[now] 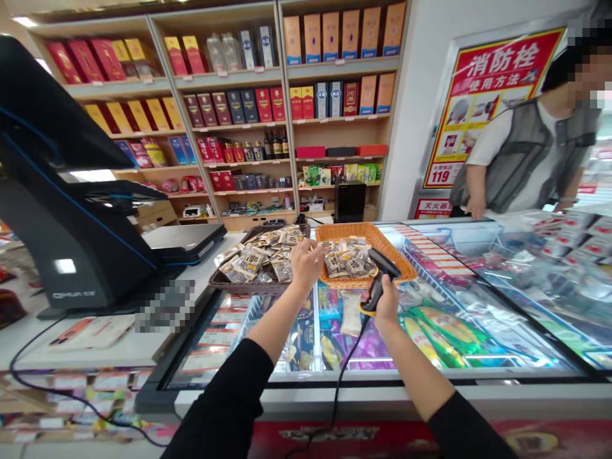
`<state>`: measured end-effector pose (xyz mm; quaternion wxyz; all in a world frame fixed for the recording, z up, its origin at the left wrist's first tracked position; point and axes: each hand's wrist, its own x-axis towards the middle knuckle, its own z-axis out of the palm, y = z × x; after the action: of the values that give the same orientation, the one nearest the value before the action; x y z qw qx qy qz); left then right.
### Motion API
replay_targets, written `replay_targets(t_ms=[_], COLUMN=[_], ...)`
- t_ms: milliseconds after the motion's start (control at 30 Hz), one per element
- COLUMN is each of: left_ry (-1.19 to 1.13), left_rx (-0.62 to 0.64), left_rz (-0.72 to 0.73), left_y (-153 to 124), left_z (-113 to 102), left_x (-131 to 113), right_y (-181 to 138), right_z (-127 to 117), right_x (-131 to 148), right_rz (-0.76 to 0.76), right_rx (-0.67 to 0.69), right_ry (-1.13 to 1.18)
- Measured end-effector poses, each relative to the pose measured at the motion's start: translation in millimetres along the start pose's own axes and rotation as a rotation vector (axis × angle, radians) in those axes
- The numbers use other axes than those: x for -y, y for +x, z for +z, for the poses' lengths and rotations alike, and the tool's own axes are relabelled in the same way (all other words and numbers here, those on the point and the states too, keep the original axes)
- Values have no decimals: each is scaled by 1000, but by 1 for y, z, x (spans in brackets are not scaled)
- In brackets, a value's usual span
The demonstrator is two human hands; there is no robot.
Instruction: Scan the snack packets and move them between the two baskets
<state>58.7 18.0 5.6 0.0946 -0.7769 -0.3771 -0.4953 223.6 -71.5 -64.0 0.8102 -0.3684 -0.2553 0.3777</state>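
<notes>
My right hand [387, 299] is wrapped round the handle of a black barcode scanner [382, 264], whose cable hangs down in front of the freezer. My left hand [306, 260] is raised between two baskets, fingers closed at the edge of a small snack packet [327, 246]. Under and left of that hand, the dark brown wicker basket [229, 285] holds many similar packets [248, 262]. The orange wicker basket [399, 261], just behind the scanner, holds more packets [352, 262]. Both baskets stand on the freezer's glass top.
A glass-topped freezer [306, 394] with bagged goods fills the front. Left stand a checkout terminal [71, 210], a scale [184, 242] and a phone [93, 331]. Shelves of boxes [229, 108] line the back. A person in a grey vest [511, 153] stands at the right.
</notes>
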Motion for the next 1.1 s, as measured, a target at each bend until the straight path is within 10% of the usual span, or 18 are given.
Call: replay_targets(t_ms=[267,500,633,1100], left_ry=[-241,-198,78,-91], left_rx=[572,260,303,331], left_rz=[-54,-475,-752,-1009], left_y=[6,12,-1,-29], left_z=[85,5,-37,-24], left_x=[-59,32,92,128], right_y=[13,4,-5,-49], right_z=[-28,-16,15,36], right_x=[8,-3,-19,-44], right_rz=[-2,-68,66,70], right_rx=[-144,-22,203,406], right_ry=[5,-115,-200,-320])
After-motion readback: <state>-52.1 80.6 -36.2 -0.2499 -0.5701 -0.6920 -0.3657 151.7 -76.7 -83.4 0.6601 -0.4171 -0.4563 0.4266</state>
